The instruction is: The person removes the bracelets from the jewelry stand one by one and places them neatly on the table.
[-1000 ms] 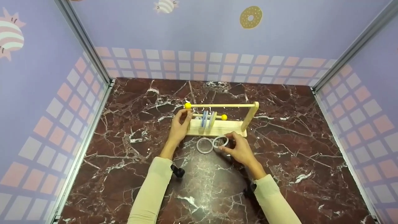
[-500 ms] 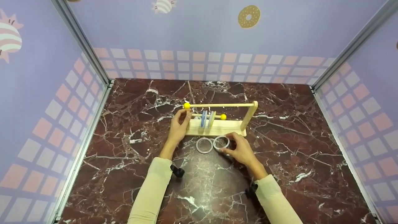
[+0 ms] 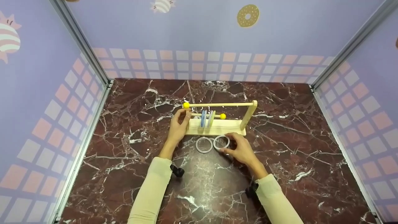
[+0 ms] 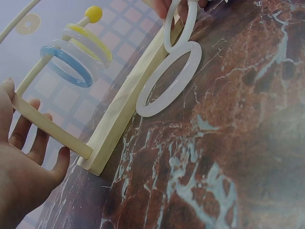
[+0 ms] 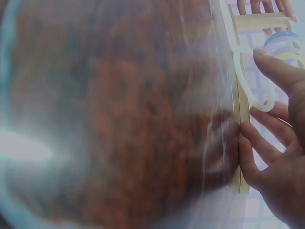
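A wooden rack stands on the table, with a long upper rod and a shorter lower rod, each tipped by a yellow ball. Around the lower rod hang several bangles, among them a blue one and a yellow one. My left hand grips the rack's left post, thumb on the near side and fingers behind. In front of the base, my right hand pinches a white bangle between thumb and fingers, holding it tilted. Beside it a second white bangle lies on the table.
The rack's tall right post rises behind my right hand. Dark red marbled table surrounds everything. Patterned lilac panels wall in the back and both sides.
The white bangle in my right hand has shifted slightly right and turned to show a rounder opening. My left hand stays on the post.
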Demonstrator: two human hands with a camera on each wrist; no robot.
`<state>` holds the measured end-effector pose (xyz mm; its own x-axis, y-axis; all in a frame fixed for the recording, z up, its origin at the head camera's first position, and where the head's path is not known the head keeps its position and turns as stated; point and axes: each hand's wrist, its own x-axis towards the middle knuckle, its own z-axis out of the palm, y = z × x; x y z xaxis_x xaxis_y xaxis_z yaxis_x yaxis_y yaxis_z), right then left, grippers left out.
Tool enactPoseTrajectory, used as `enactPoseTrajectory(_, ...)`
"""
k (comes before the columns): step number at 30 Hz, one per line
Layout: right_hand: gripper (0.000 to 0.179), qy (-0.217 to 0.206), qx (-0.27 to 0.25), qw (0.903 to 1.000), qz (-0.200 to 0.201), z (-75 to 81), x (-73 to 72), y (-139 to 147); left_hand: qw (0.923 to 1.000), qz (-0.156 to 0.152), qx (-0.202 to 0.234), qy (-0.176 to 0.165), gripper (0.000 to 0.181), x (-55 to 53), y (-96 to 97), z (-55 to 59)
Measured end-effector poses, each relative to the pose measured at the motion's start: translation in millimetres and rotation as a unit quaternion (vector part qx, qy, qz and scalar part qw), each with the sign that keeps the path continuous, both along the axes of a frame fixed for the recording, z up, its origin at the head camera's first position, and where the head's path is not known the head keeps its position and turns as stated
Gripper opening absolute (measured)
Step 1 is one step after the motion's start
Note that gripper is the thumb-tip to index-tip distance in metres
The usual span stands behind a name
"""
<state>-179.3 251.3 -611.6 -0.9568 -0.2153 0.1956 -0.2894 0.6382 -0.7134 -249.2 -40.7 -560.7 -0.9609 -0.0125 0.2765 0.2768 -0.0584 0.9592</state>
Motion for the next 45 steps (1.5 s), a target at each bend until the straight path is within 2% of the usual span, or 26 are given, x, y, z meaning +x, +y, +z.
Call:
enactPoseTrajectory(5,0.067,-0.013,-0.007,0.9999,0.008,2.1,0.2,0.4,0.9999,-0.005,0.002,0.009,0.029,1.3,-1.1,-0.3)
enactPoseTrajectory(12,0.068,-0.029,-0.009,0.9995,0.006,3.3,-1.2,0.7,1.0,0.005,-0.002,-0.002,0.027,0.7,-0.6,2.0)
enactPoseTrajectory(22,0.068,-0.024,0.021,0.9995,0.007,1.9,-2.6,1.3,1.0,0.004,0.002,-0.006,0.028,0.0,-0.1,0.9)
enactPoseTrajectory(31,0.066,-0.002,0.047,0.9986,0.025,1.0,-3.9,1.4,0.9999,-0.007,0.005,0.008,0.029,-1.0,-1.4,-0.9)
enactPoseTrajectory(36,0.07,0.002,0.057,0.9979,0.03,2.0,-4.2,1.4,0.9998,-0.01,0.012,0.012,0.03,-2.1,-1.1,-1.9)
enactPoseTrajectory(45,0.072,0.001,0.067,0.9971,0.036,2.4,-4.1,0.0,0.9999,0.002,0.009,0.013,0.025,-3.0,0.2,-1.6)
